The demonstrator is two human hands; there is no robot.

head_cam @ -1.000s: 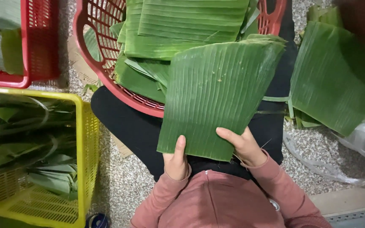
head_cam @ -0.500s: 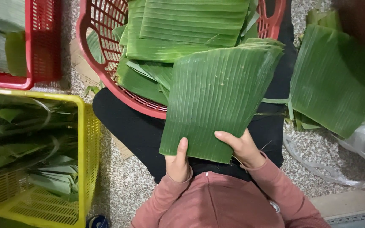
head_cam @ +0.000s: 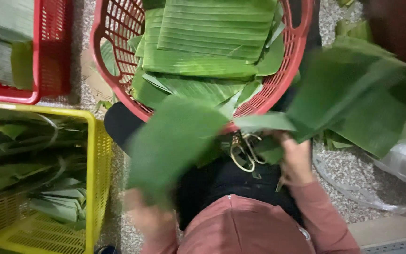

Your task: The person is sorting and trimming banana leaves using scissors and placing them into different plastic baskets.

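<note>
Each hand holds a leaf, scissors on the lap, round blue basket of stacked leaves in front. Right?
Not quite: the round basket is red, not blue, as the head view shows. The rest holds: left hand and right hand each hold a leaf, scissors on the lap.

The left hand (head_cam: pixel 149 218) grips the near end of a banana leaf piece (head_cam: pixel 172 143), which reaches away from the grip toward the round basket (head_cam: pixel 113 56). Just right of that grip, on the person's lap, lie the scissors (head_cam: pixel 245 150). Right of the scissors, the right hand (head_cam: pixel 297 162) holds another leaf piece (head_cam: pixel 348 96), which spreads away and to the right over a leaf pile on the floor (head_cam: pixel 353 33). Beyond both grips, the round basket holds stacked leaves (head_cam: pixel 212 33). Left of the left grip stands a square basket (head_cam: pixel 97 155) with leaf strips (head_cam: pixel 19 160) in it; behind it stands a further basket (head_cam: pixel 50 51). A plastic bag (head_cam: pixel 400 164) lies right of the right grip.
</note>
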